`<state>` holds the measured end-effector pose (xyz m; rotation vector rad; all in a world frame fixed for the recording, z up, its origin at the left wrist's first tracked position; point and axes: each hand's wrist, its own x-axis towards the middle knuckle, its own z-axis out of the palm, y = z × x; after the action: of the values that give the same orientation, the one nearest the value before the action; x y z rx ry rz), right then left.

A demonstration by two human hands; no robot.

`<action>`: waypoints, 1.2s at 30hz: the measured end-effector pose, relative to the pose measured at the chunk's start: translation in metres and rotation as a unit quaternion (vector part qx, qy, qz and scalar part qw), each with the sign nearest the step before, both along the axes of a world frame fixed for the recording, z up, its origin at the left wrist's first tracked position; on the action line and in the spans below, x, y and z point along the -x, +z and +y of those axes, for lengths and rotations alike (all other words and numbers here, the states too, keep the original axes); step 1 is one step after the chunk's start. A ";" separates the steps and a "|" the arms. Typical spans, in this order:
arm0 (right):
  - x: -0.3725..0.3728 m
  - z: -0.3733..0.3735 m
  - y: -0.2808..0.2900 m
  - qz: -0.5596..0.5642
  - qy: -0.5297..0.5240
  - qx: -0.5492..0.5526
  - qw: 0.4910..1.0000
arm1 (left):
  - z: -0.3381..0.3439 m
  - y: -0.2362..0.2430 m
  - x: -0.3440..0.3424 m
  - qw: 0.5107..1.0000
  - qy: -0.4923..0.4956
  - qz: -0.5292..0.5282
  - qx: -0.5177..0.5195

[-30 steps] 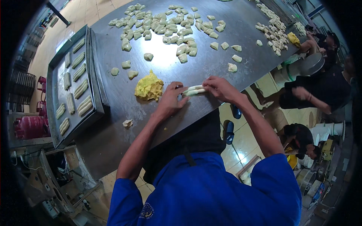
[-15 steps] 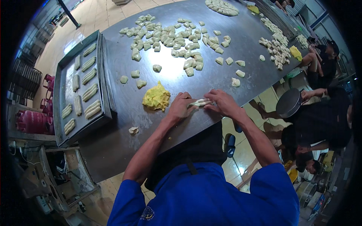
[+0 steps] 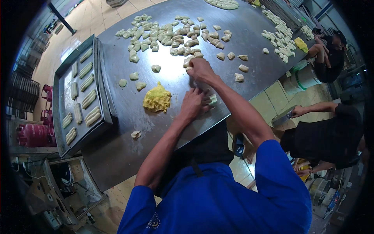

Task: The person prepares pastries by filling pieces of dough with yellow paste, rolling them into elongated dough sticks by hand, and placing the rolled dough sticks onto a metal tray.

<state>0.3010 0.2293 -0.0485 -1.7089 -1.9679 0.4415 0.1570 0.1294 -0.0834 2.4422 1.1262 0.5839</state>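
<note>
My left hand [image 3: 193, 103] lies low over the table near its front edge, fingers stretched and apart. Beside its fingertips is a pale shaped strip of dough [image 3: 212, 99], partly hidden by the hand. My right hand [image 3: 202, 70] reaches farther out, its fingers closed on a small piece of dough [image 3: 189, 61] at the near edge of the pile. Many loose dough pieces [image 3: 165, 37] spread across the steel table beyond. Left of my left hand sits a lump of yellow filling [image 3: 157, 98].
A metal tray [image 3: 60, 113] with shaped dough strips rests on the table's left side. A small dough scrap [image 3: 135, 134] lies near the front. More dough [image 3: 281, 36] and yellow filling [image 3: 300, 44] are at the far right, beside a seated person [image 3: 331, 58]. Another person [image 3: 323, 132] is at the right.
My right hand has left the dough strip and moved forward to the pile, closing on a piece. My left hand stays near the strip. The person at right has lowered a round pan.
</note>
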 end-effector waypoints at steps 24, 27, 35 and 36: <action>0.092 -0.201 0.042 0.747 0.047 0.406 0.525 | -0.111 0.039 0.114 0.903 0.134 -0.406 0.054; 0.102 -0.168 0.018 0.509 0.028 0.262 0.820 | -0.133 0.041 0.124 0.824 0.246 -0.490 0.141; 0.113 -0.091 -0.021 0.050 0.017 -0.016 0.998 | -0.176 0.009 0.178 0.891 0.353 -0.284 -0.016; 0.114 -0.087 -0.019 0.080 0.016 -0.001 0.997 | -0.172 0.006 0.179 0.890 0.354 -0.287 -0.017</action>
<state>0.1873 0.1421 -0.0679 -1.5904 -1.8826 0.5689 -0.0215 -0.0429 -0.0773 1.6111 1.6977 1.4263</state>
